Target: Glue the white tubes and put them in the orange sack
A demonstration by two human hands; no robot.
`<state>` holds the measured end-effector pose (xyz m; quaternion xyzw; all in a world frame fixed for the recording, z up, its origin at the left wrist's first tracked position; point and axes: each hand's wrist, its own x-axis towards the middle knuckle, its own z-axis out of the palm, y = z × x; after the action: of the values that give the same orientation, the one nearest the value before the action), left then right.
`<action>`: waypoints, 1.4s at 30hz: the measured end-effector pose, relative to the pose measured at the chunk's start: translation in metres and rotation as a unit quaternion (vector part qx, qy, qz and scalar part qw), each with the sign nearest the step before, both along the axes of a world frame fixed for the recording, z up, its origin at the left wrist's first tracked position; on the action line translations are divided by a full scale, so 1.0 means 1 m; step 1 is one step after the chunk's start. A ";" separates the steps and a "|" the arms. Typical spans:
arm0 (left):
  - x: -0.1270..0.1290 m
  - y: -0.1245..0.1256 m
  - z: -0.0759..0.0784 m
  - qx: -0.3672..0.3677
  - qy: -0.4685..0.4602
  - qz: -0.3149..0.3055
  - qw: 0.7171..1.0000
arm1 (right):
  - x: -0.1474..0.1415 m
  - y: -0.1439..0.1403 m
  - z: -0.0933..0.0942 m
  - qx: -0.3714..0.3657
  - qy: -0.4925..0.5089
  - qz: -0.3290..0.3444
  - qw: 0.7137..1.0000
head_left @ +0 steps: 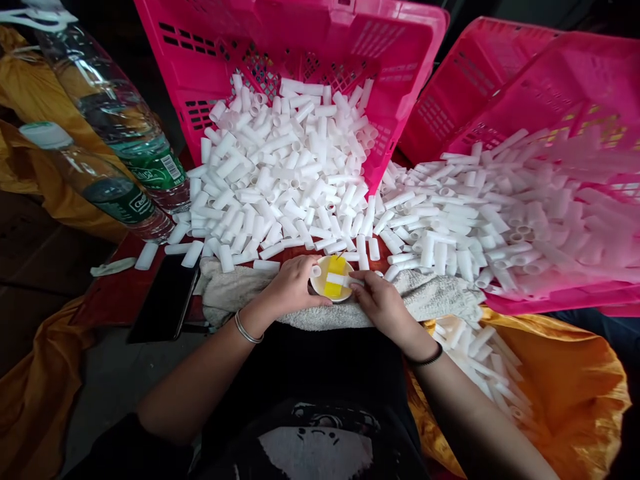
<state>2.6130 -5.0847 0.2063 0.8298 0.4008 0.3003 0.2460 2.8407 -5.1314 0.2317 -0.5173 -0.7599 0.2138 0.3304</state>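
From my end, I see the right hand [383,303] pinching a tube [346,281] over the yellow block [336,265] in the dish [318,287], by the towel [235,293] at the table's [113,287] near edge. The left hand [294,285] curls at the dish's left side, a second tube [315,271] by its fingers; I cannot tell whether it is gripped. Beyond, loose tubes [290,170] heap before pink crates [300,30].

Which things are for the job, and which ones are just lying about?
Seem part of the job:
white tube in the right hand
small dish with yellow strip, by the left hand
heaped tubes
pink crates
orange cloth holding more tubes

Seem just lying about:
big bottle
small bottle
black phone
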 end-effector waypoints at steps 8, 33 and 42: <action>-0.001 0.000 0.002 0.000 0.014 0.005 1.000 | -0.003 -0.001 -0.006 -0.009 0.037 -0.013 0.999; -0.005 -0.008 0.048 0.161 0.019 -0.046 0.986 | -0.011 -0.016 0.039 -0.002 0.201 -0.041 0.979; 0.008 -0.043 0.091 0.276 0.153 -0.024 0.949 | -0.019 -0.022 0.084 -0.029 0.068 -0.037 0.997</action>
<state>2.6209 -5.1273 0.2974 0.9106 0.3150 0.2630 -0.0500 2.8216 -5.1538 0.3155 -0.5391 -0.7095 0.2577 0.3736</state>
